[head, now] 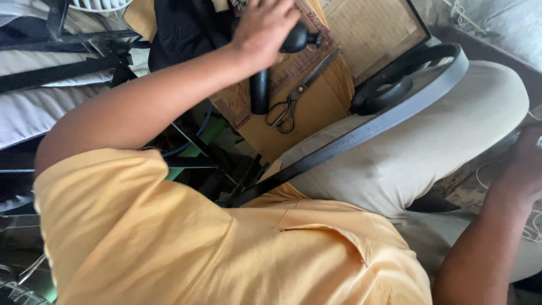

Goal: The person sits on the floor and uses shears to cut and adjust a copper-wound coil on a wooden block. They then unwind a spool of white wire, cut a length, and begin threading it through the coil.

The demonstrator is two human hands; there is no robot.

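Note:
My left hand [262, 31] reaches up at the top centre and is closed around the upper end of a black handle [259, 90] that hangs down below the palm. Just right of it, a pair of scissors [293, 96] lies on a brown cardboard sheet [322, 107]. A long dark rubber band [395, 116] curves across my beige trousers [429, 141] and loops at the upper right. My right hand [522, 169] sits at the right edge, blurred, beside thin white cord [480, 175]. Whether it holds anything is not visible.
My yellow shirt [197, 243] fills the lower frame. Black metal bars [56, 70] and white fabric [28, 110] lie at the left. A green tube [200, 141] and dark frame parts sit below the cardboard. A framed board [372, 31] leans at the top right.

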